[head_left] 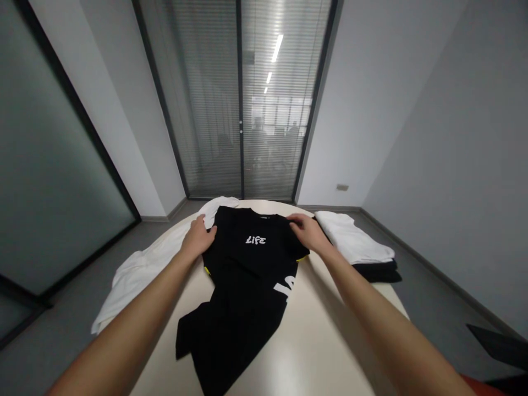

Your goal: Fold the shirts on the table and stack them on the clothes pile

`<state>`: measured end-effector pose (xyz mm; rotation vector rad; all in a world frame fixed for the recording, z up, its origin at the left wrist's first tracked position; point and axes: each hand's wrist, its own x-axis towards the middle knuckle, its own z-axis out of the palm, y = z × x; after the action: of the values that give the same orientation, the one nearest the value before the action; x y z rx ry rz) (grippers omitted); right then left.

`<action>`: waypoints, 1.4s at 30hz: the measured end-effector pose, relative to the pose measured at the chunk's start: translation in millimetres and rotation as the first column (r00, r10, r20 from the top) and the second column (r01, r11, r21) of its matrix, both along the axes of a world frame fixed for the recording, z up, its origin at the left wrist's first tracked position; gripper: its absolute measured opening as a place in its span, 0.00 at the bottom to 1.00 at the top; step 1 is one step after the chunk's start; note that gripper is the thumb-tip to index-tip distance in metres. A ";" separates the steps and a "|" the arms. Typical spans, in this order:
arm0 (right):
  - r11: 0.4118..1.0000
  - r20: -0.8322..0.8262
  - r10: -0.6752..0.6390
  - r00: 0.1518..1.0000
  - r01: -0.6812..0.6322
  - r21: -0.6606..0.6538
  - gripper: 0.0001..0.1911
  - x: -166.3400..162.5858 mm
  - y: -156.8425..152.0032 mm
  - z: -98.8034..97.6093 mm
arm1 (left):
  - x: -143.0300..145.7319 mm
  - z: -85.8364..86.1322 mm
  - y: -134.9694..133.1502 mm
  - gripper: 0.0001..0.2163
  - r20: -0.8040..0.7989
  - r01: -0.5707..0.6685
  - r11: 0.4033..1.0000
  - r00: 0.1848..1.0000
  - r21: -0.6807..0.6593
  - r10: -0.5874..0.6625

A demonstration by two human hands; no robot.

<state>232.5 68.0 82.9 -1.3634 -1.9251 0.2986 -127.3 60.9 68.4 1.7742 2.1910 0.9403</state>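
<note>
A black T-shirt (247,275) lies on the table with its collar at the far end. White lettering marks its chest, and a larger white print shows at its right side. Its lower part is bunched and twisted toward the near left. At the left shoulder, my left hand (198,237) grips the fabric, thumb over the black cloth. My right hand (308,231) pinches the right shoulder between thumb and fingers. Small yellow bits show by both sleeve edges. Beyond my left forearm a white garment (144,269) lies spread along the table's left side.
On the table's right stands a stack of folded clothes, a white one (350,236) over black ones (375,270). The pale table (313,341) has a rounded far edge. Behind it are a glass partition with blinds (206,110) and grey walls. A dark object (499,344) shows at lower right.
</note>
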 end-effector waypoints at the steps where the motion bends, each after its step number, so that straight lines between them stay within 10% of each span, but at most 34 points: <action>1: 0.985 0.014 0.160 0.987 -0.159 -0.062 0.16 -4.8 -15.6 -6.3 | 1.2 -4.6 -11.6 0.30 -0.083 -0.002 0.995 0.996 -0.103 -0.007; 6: 0.796 0.219 0.604 0.766 -0.571 -0.198 0.19 -27.8 -84.2 -28.5 | 7.2 -25.3 -61.3 0.35 -0.277 -0.031 0.952 0.959 -0.303 -0.057; 10: 0.791 0.246 0.612 0.752 -0.574 -0.213 0.15 -23.9 -101.2 -31.9 | 4.0 -42.7 -69.2 0.34 -0.107 0.143 0.976 0.981 -0.166 -0.162; 17: 0.953 0.343 0.302 0.890 -0.292 -0.082 0.11 38.3 -112.2 -9.1 | -36.3 -48.0 -51.6 0.20 0.158 -0.124 0.976 0.983 0.179 0.096; 21: 0.923 0.401 0.352 0.846 -0.384 -0.002 0.23 26.4 -125.3 -7.6 | -32.7 -34.3 -67.3 0.16 0.015 -0.123 0.962 0.992 0.244 0.123; 26: 0.899 0.430 0.398 0.810 -0.437 -0.010 0.22 -21.4 -128.3 -23.9 | -2.0 -12.2 -98.3 0.18 -0.008 0.259 0.964 0.966 -0.058 -0.260; 31: 0.907 0.360 0.403 0.842 -0.420 -0.032 0.13 -22.0 -118.4 -39.0 | 12.0 -10.2 -114.7 0.18 0.025 0.723 0.667 0.681 -0.179 -0.732; 36: 0.980 -0.086 0.167 0.982 -0.175 -0.091 0.09 1.8 -107.7 -42.0 | 21.9 -9.7 -122.5 0.33 -0.056 0.828 0.518 0.519 -0.212 -0.853; 42: 0.897 -0.314 0.299 0.901 -0.378 -0.229 0.03 27.1 -103.6 -36.9 | 30.8 -0.6 -128.0 0.15 -0.137 0.728 0.630 0.619 -0.270 -0.774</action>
<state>259.6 -35.6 46.0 -1.0774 -1.9293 0.9220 -96.5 -67.1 67.8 2.4659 1.2679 0.2981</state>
